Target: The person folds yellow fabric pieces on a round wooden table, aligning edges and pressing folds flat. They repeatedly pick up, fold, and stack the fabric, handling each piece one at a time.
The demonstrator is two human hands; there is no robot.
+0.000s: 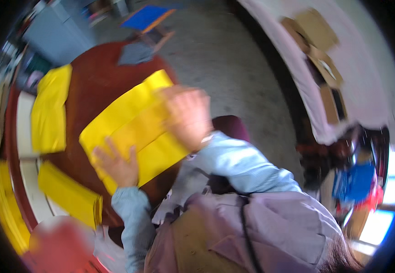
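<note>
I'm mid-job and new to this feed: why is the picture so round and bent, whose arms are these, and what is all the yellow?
There is no machine here: a person wears a wide fisheye camera on the head, looking down, so straight edges bend. The left hand lies flat on a folded yellow sheet on a round reddish-brown table. The right hand, blurred, also presses on that sheet. Neither hand has a closed grip on anything. More yellow sheets lie at the left and lower left. Grey floor lies beyond.
</note>
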